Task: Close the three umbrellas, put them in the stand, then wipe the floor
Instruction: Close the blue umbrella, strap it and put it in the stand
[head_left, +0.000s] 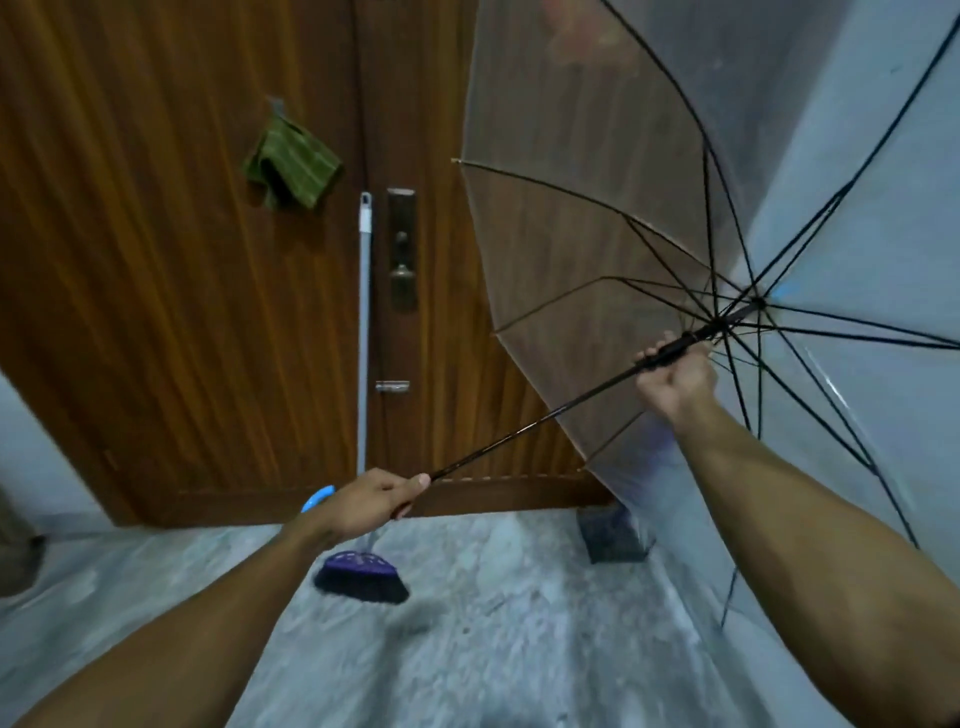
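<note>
At the right of the frame, the clear umbrella (649, 171) is open. The right hand (672, 376) grips its runner; the left hand (371, 499) grips the handle. Its wide canopy could knock the broom (363, 332) leaning just beside.

Head-worn view, forward and down, close over door (182, 260)

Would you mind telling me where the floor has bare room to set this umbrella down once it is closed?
Bare floor lies between the broom and the dark stand, and nearer, between the forearms. By the door it is crowded: broom leaning there, stand at the right, open umbrella above.
</note>
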